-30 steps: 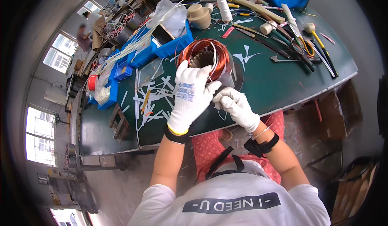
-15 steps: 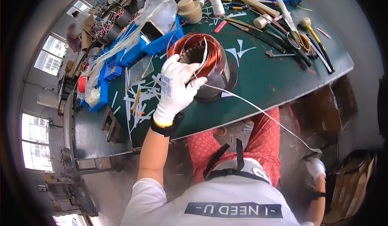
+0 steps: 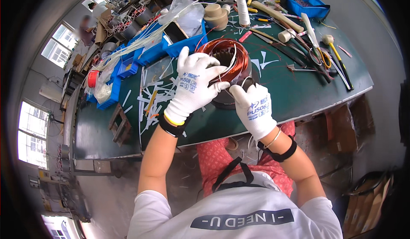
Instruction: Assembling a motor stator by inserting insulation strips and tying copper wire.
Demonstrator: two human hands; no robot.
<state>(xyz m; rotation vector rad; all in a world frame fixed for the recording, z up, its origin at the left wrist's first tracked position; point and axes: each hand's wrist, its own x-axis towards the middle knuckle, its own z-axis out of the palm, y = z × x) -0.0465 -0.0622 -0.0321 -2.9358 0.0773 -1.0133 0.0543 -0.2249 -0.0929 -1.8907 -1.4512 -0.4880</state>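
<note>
Mid-frame, the left hand (image 3: pixel 192 83) slants against the copper coil (image 3: pixel 242 61) at its lower left, right hand (image 3: pixel 255 108) just below, each grip's pinch impossible to tell!

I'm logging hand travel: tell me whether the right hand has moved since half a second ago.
Yes: judged against the green table, the right hand has moved up and left, from beyond the near edge to beside the copper coil.

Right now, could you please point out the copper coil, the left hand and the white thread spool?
Copper coil (image 3: pixel 242 62): head view, ring's right side.
Left hand (image 3: pixel 193 80): head view, its gloved back.
White thread spool (image 3: pixel 242 11): head view, the wound thread.
</note>
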